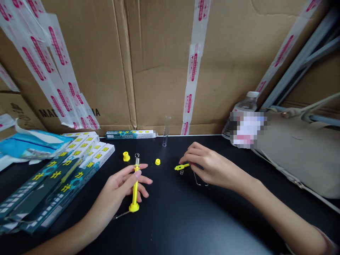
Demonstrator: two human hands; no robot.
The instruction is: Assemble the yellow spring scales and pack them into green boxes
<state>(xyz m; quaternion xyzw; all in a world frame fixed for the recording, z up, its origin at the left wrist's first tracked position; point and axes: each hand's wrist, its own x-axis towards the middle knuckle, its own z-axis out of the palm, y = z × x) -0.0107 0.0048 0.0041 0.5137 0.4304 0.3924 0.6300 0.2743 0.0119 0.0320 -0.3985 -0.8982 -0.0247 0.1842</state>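
Note:
My left hand (124,186) is closed around a yellow plunger rod (135,187) with a round foot at its low end and a metal tip with a ring at the top. My right hand (205,164) pinches a small yellow lever piece (182,166) that rests on the black table (186,219); a tiny spring lies just under it. A thin bent wire (198,181) lies below the right hand. Two small yellow caps (126,156) (157,162) sit between the hands, farther back. A clear plastic tube (166,131) stands upright by the cardboard wall.
Several long dark-green and white boxes with yellow marks (61,173) are fanned out at the left, one more (130,134) along the wall. Blue plastic bags (29,143) lie far left. A water bottle (245,104) and a beige bag (294,152) stand at the right. Taped cardboard (159,63) closes the back.

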